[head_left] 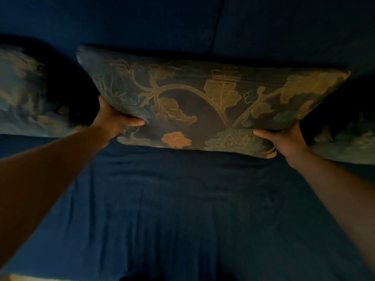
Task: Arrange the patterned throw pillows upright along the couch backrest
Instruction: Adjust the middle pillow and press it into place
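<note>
A large dark pillow with gold vines and leaves stands against the blue couch backrest, its lower edge on the seat. My left hand grips its lower left corner, thumb on the front face. Its lower right corner is held by my right hand. A second patterned pillow leans at the far left. A third patterned pillow shows at the right edge, partly hidden behind the middle one.
The blue couch seat stretches in front of the pillows, its cover lightly wrinkled. A seam between two back cushions runs down above the middle pillow. The light is dim.
</note>
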